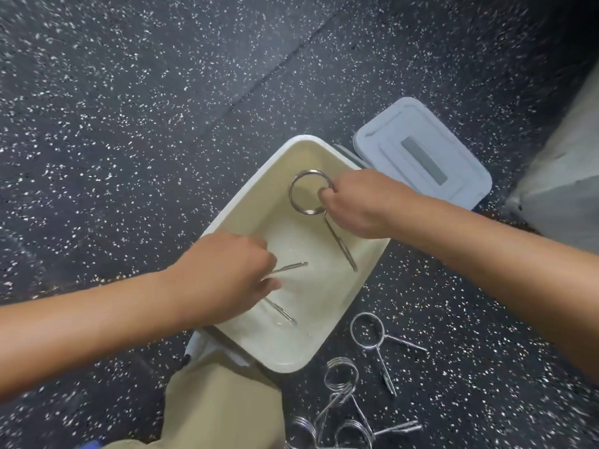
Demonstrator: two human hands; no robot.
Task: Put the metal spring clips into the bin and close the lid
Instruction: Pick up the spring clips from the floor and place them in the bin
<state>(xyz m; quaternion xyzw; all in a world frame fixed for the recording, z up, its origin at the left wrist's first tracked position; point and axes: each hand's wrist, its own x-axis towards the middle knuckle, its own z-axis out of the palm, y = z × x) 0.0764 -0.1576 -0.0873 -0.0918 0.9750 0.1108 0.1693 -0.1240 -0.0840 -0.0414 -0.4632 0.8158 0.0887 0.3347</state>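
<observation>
Both hands were positioned over the open bin [259, 205], each closed on one metal spring clip. The right hand [359, 202] gripped its clip by the coil, with the coil ring [309, 192] projecting to the left of the fingers and one straight handle [342, 246] angling downward into the bin interior. The left hand [227, 270] was curled shut around a second clip; the coil was hidden inside the fist, and only the two handles were visible, one [290, 266] pointing right and the other [282, 311] pointing down and right over the bin floor. Whether either clip touched the bin floor could not be determined. The bin was a white rectangular container standing on a dark speckled floor [129, 124]. The lid [421, 150], pale grey with a darker rectangular panel, lay flat on the floor just beyond the far right corner of the bin. Further spring clips remained on the floor near the bin's near corner: one lay separately [368, 330], and a cluster of others [343, 413] lay below it. A tan trouser leg [220, 400] occupied the lower edge of the view, overlapping the bin's near end.
</observation>
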